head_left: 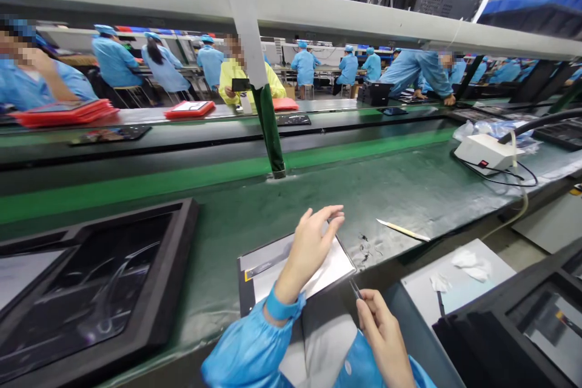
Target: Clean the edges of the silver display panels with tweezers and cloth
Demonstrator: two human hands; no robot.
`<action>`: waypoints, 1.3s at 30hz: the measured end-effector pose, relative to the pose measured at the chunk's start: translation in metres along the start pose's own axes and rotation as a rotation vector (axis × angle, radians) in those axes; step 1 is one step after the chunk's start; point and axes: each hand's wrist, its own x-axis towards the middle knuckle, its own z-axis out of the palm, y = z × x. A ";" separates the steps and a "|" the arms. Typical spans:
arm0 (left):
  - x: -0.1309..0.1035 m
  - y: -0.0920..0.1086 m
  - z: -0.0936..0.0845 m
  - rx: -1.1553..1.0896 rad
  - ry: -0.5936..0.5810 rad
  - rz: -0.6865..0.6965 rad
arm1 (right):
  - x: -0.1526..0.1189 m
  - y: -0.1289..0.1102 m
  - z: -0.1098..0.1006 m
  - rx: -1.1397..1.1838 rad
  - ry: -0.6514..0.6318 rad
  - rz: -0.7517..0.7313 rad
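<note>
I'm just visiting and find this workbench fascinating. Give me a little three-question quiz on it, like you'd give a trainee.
1. Multiple choice: what does the right hand hold?
a) a red folder
b) a slim dark tool
c) a white cloth
2. True or false: the left hand is over the flat panel.
3. Fill in the blank, left or right: as the picture shows it, the thin pale-yellow tool lies on the green bench to the ____ of the panel.

Key: 1 b; 2 true; 3 right
</note>
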 end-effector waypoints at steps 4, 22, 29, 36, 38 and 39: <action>-0.036 -0.015 -0.042 0.114 0.207 0.012 | -0.003 0.000 0.001 -0.068 -0.042 -0.019; -0.154 -0.075 -0.003 0.507 0.139 0.384 | -0.011 -0.003 0.012 -0.420 0.046 -0.413; -0.156 -0.077 -0.001 0.496 0.143 0.382 | -0.006 -0.009 0.006 -0.449 0.107 -0.388; -0.156 -0.079 -0.001 0.486 0.152 0.389 | -0.005 -0.017 0.015 -0.501 0.147 -0.495; -0.156 -0.079 -0.001 0.497 0.151 0.393 | -0.005 -0.018 0.015 -0.520 0.149 -0.509; -0.156 -0.080 -0.001 0.500 0.151 0.393 | -0.006 -0.019 0.015 -0.530 0.152 -0.510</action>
